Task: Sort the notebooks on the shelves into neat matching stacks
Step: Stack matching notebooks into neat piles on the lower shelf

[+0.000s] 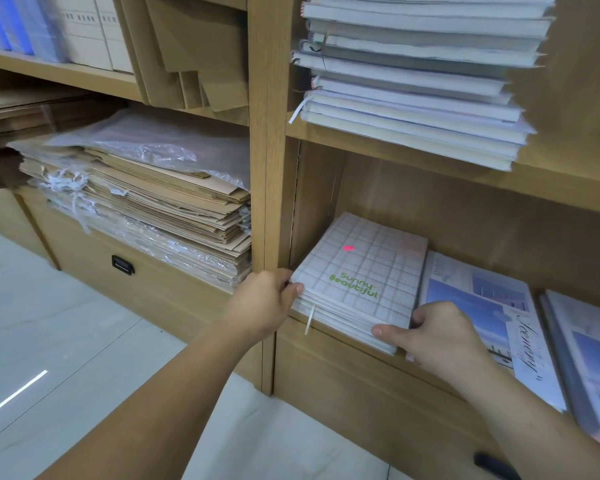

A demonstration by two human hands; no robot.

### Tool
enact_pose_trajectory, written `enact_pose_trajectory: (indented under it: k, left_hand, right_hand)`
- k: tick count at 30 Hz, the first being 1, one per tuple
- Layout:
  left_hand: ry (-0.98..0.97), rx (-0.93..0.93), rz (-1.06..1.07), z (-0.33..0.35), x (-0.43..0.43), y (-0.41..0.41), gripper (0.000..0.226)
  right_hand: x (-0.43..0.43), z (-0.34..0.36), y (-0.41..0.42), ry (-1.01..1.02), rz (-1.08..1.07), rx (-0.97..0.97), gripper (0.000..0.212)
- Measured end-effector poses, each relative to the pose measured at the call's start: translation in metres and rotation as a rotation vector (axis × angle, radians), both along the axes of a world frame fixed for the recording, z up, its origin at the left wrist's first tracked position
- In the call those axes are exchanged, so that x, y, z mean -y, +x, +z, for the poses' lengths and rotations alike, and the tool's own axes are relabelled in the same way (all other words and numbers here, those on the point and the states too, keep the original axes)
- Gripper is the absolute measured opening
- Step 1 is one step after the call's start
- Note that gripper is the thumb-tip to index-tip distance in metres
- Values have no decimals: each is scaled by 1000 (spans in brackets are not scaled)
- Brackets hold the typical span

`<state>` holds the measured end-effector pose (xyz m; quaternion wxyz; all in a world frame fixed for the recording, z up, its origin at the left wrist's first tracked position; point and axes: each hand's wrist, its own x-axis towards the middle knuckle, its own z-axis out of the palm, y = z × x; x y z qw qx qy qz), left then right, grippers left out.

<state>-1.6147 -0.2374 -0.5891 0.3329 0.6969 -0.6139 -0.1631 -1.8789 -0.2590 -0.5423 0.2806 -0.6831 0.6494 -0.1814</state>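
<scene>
At 5 o'clock in the view a dark object (496, 467) on the drawer front is half cut off by the right forearm and cannot be made out. Both forearms rise from the lower edge.

The left hand (264, 303) grips the near left corner of the grid-cover notebook stack (361, 271), thumb on the top cover and fingers curled out of sight down the side. The right hand (437, 337) grips the near right corner, thumb laid along the front edge; its fingers curl into the gap beside the stack and their tips are hidden. The stack lies between the hands, at the left hand's 2 o'clock and the right hand's 11 o'clock, in the left end of the lower shelf (343, 336).

The top cover is pale with a plaid grid, green lettering and a small pink mark; a white ribbon hangs over the front.

At the stack's 3 o'clock, just beside it, lies a blue scenery notebook (482, 306), partly under the right hand. Further right another notebook (586, 358) is cut off by the frame.

At 12 o'clock, the shelf above holds an uneven pile of white notebooks (413, 91). At 9 o'clock lie brown paper bags (160, 209).
</scene>
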Motion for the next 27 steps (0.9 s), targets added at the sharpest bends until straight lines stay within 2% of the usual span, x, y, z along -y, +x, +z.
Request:
enact_pose_trajectory:
  k: [6, 9, 12, 15, 18, 23, 27]
  left_hand:
    - [-30, 2, 35, -4, 3, 1, 29]
    - [27, 28, 16, -7, 0, 5, 39]
    - [115, 45, -11, -17, -3, 4, 34]
    - [126, 35, 12, -23, -2, 1, 36]
    - [123, 44, 44, -23, 2, -1, 41]
    - [122, 73, 57, -23, 6, 1, 40]
    - [74, 48, 64, -23, 6, 2, 25]
  right_hand:
    - [-1, 1, -1, -29, -24, -38, 48]
    - [-1, 2, -2, 24, -8, -118, 45]
    - [-1, -3, 0, 59, -4, -138, 42]
    - [-2, -3, 4, 41, 13, -209, 45]
    - [-1, -4, 5, 45, 20, -199, 44]
    - [2, -7, 2, 69, 15, -182, 50]
    - [2, -5, 1, 150, 37, -185, 50]
